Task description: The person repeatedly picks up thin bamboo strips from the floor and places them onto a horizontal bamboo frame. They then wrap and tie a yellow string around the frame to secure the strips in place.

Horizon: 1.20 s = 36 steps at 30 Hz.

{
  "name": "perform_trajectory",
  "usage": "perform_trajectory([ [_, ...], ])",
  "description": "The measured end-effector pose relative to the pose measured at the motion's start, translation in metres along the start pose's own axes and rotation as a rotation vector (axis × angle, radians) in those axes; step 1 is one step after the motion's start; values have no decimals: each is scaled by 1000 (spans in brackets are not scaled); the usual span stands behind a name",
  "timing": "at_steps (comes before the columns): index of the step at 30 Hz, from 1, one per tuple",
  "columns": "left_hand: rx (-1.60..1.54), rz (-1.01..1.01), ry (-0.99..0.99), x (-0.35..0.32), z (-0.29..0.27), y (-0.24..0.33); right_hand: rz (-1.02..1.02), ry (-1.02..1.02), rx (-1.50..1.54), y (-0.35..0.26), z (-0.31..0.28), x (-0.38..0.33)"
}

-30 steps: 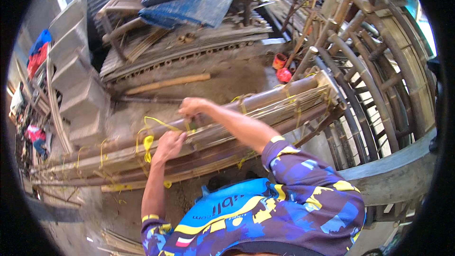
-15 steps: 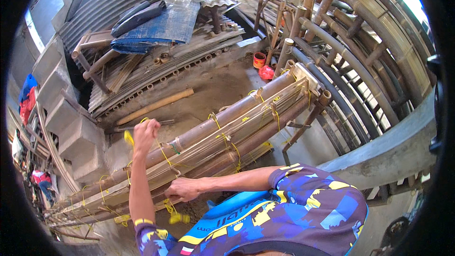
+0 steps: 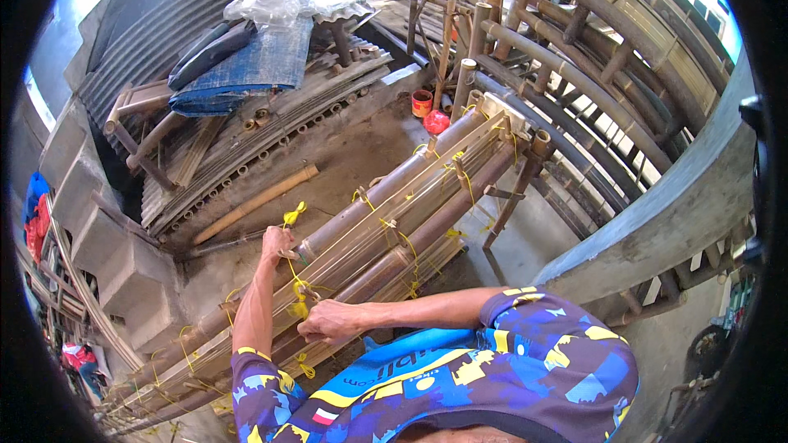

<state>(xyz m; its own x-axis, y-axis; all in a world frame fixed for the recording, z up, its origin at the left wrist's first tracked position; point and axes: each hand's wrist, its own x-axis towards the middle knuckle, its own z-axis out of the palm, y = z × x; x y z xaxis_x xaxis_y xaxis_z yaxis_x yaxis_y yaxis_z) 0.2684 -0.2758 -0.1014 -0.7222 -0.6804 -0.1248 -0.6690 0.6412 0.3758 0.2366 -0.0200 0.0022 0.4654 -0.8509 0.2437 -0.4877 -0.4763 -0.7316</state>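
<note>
My left hand (image 3: 278, 240) is closed at the far bamboo pole (image 3: 390, 182), with a loose tuft of yellow string (image 3: 293, 214) sticking out above the fist. Below it, my right hand (image 3: 330, 322) makes a fist beside the near bamboo pole (image 3: 431, 231), on a yellow string whose bunched end (image 3: 306, 367) hangs under it. Between the two hands the string crosses a bundle of long thin bamboo strips (image 3: 373, 238), laid lengthwise between the poles. More yellow ties loop round the poles and strips at intervals.
Bamboo frames (image 3: 587, 57) stand at the right, by a curved concrete wall (image 3: 657, 221). Concrete steps (image 3: 123, 262) rise at the left. Behind lie stacked slats under a blue tarp (image 3: 246, 82), a loose bamboo pole (image 3: 254, 205) and a red bucket (image 3: 422, 102).
My left hand has come down and right to the far pole, the yellow tuft now above it. My right hand has shifted slightly, staying closed. The whole view has swung a little.
</note>
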Motion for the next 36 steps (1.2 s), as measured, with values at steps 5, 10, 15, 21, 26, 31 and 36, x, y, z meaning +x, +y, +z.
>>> perform_trajectory([
  [5, 234, 54, -191, 4, 10, -25, 40, 75, 781, -16, -50, -58],
  [10, -15, -60, -155, 8, 23, -60, -328, 1013, 1810, 2, -78, -135],
  [15, -1210, -804, 25, 36, 14, -136, -174, 1858, 1555, 61, -60, -196],
  [21, -1805, -946, 801, 55, -55, -230, -604, 2536, 857, 50, -114, -392],
  [26, -1497, -595, 1115, 28, -158, -290, 555, 2354, 254, 16, -53, -432],
  [31, -1040, -512, 524, 16, -231, -263, 912, 1372, 173, 45, -17, -317],
  [36, -211, 131, 77, -31, -194, -13, 756, -45, 286, 118, 27, -186],
])
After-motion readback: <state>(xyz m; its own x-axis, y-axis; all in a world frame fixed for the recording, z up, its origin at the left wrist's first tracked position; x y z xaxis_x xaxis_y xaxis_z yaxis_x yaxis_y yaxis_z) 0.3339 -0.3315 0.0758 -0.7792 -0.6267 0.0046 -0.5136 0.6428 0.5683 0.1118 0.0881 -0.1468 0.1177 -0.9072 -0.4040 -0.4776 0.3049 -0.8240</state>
